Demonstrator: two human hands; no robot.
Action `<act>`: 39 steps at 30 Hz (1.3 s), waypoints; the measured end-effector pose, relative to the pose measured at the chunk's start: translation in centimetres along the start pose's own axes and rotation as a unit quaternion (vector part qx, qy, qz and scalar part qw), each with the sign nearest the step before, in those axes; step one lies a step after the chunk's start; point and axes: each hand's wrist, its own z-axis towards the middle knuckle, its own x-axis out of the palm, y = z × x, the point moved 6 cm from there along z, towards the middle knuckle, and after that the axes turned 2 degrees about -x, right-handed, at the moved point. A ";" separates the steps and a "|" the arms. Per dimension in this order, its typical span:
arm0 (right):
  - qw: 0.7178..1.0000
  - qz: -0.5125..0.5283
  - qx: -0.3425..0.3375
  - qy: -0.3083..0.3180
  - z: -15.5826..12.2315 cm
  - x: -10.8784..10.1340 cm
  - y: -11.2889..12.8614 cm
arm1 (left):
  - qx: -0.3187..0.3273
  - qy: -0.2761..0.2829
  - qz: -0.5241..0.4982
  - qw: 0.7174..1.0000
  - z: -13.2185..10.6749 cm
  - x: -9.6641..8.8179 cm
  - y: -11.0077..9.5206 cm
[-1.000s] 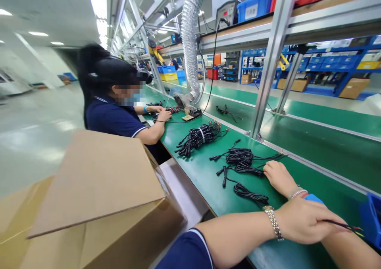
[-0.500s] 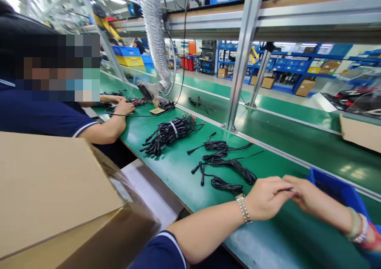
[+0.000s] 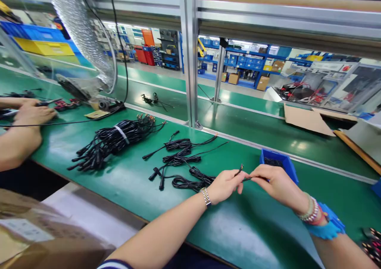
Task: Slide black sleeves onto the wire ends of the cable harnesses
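Note:
My left hand (image 3: 228, 186), with a metal-band watch at the wrist, is closed on a black cable whose bare wire end (image 3: 241, 168) sticks up past the fingers. Fingertip to fingertip with it, my right hand (image 3: 278, 185) pinches a thin dark length that appears to be the same cable; the exact contact is hidden. Left of my hands lie several coiled black cables (image 3: 178, 152) with plug ends. A blue bin (image 3: 293, 170) holding small black pieces stands just behind my right hand.
A thick tied bundle of black cables (image 3: 119, 138) lies farther left on the green bench (image 3: 208, 225). Beyond it are a fume duct (image 3: 80, 27) and a co-worker's hands (image 3: 32, 114). A metal post (image 3: 189, 62) rises behind the cables. A cardboard box (image 3: 35, 233) is at lower left.
My view has turned to the right. My hands, overlapping before, now show fingertips meeting over the cable, with its wire end visible. More of the blue bin shows.

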 end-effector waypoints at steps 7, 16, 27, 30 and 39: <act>0.976 0.004 0.173 -0.132 -1.0 -5.6 -7.7 | 0.012 -0.006 -0.003 1.000 -0.1 -0.3 -0.3; 0.937 -0.240 0.238 0.087 -1.0 -1.8 -16.7 | -0.030 -0.020 -0.109 0.993 0.2 -0.8 0.4; 0.928 -0.248 0.269 0.077 -0.6 0.5 -16.4 | -0.027 -0.027 -0.117 0.992 0.2 -0.8 0.2; 0.936 -0.225 0.266 0.055 -0.6 -0.1 -16.1 | -0.024 -0.036 -0.129 0.991 0.2 -1.0 0.2; 0.960 0.111 0.239 -0.092 -1.2 -1.8 -13.5 | -0.028 -0.064 -0.175 0.982 0.5 -1.6 0.4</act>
